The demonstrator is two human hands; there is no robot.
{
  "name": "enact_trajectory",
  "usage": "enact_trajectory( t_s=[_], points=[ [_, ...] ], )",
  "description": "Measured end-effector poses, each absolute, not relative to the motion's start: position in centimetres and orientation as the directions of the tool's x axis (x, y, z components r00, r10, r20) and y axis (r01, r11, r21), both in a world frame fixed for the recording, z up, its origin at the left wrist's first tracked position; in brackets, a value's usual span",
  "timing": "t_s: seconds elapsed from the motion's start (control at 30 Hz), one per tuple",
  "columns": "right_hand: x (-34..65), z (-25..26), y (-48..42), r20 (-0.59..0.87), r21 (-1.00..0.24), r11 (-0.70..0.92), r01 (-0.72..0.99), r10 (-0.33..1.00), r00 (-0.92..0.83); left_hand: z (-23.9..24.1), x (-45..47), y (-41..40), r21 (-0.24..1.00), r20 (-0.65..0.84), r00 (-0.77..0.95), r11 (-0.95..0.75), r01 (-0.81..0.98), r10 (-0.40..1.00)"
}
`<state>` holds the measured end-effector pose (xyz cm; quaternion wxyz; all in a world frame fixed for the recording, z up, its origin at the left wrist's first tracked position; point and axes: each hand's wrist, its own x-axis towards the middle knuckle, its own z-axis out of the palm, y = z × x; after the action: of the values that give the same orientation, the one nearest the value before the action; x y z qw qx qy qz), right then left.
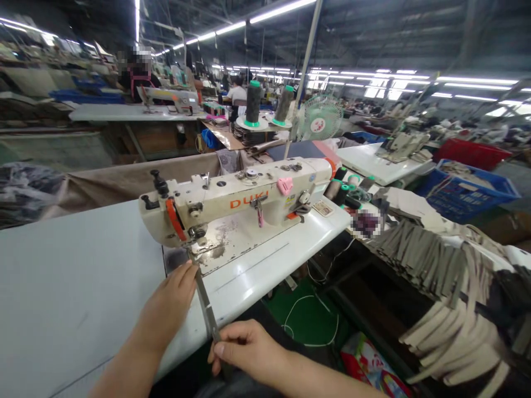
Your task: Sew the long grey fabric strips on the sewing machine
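A cream DUKI sewing machine [244,202] stands on a white table [74,287]. A narrow grey fabric strip [205,301] runs from under the machine's needle area toward me. My left hand [168,307] rests on the table with its fingertips pressing the strip's left side just in front of the needle. My right hand [244,348] is at the table's front edge, thumb and fingers pinched on the strip's near end.
A big heap of grey strips [435,271] lies to the right. Thread cones [253,102] and a small fan [320,117] stand behind the machine. Blue crate [464,193] and red crate [468,153] at far right. A person works at a distant machine [166,98].
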<state>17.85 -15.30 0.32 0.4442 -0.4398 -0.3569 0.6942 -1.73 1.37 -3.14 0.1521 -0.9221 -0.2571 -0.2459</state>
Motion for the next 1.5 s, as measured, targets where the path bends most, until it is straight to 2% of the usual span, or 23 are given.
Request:
enact_trajectory(
  t_s=[0.17, 0.47, 0.93, 1.23, 1.5],
  points=[
    [18.0, 0.6, -15.2, -0.294, -0.898, -0.350, -0.266, 0.928, -0.228, -2.9, -1.3, 1.2, -0.096, 0.522, 0.703, -0.786, 0.610, 0.482],
    [18.7, 1.4, -14.8, -0.261, -0.954, -0.286, -0.087, 0.939, -0.225, -1.3, -0.4, 0.9, -0.021, 0.437, 0.658, -0.724, 0.689, 0.614],
    [18.8, 1.4, -14.3, -0.280, -0.955, -0.296, -0.036, 0.931, -0.236, -0.6, -0.2, 0.9, 0.108, 0.425, 0.621, -0.718, 0.687, 0.659],
    [18.9, 1.1, -14.4, -0.287, -0.949, -0.310, -0.058, 0.926, -0.244, -0.3, 0.2, 0.8, 0.041, 0.429, 0.619, -0.699, 0.714, 0.658],
    [18.8, 0.9, -14.6, -0.300, -0.938, -0.332, -0.097, 0.921, -0.249, -0.3, 0.1, 0.6, 0.033, 0.450, 0.617, -0.702, 0.711, 0.646]
  ],
)
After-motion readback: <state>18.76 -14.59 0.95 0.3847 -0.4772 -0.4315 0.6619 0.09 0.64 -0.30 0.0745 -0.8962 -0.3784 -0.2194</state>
